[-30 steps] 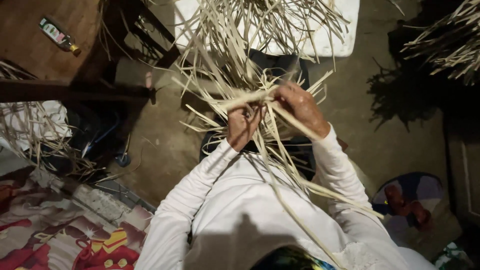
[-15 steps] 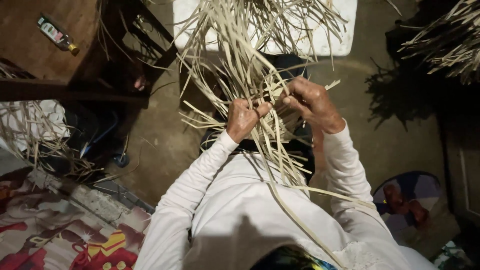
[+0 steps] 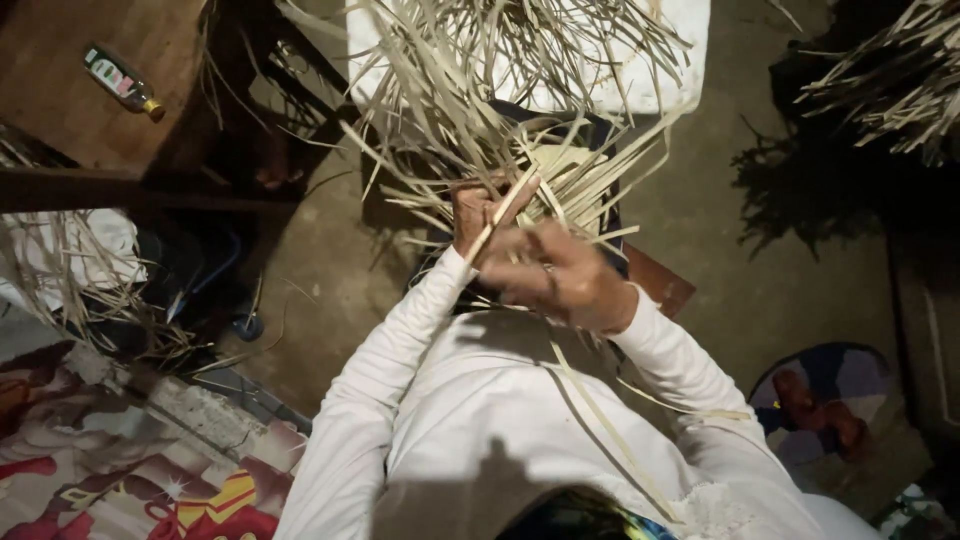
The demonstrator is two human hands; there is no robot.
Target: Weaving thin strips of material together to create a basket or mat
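- The pale flat strips (image 3: 470, 110) fan out from the lap up toward the white block (image 3: 660, 60), their near ends gathered at the hands
- Left hand (image 3: 478, 212) is closed round one strip, pinching it near the weave
- Right hand (image 3: 560, 278) is blurred; fingers curled, but I cannot tell whether they grip
- They look light, springy and thin, likely to crease or split; best taken close to the woven centre

strips (image 3: 470, 90) crowd ahead, bare floor (image 3: 760, 270) rightward
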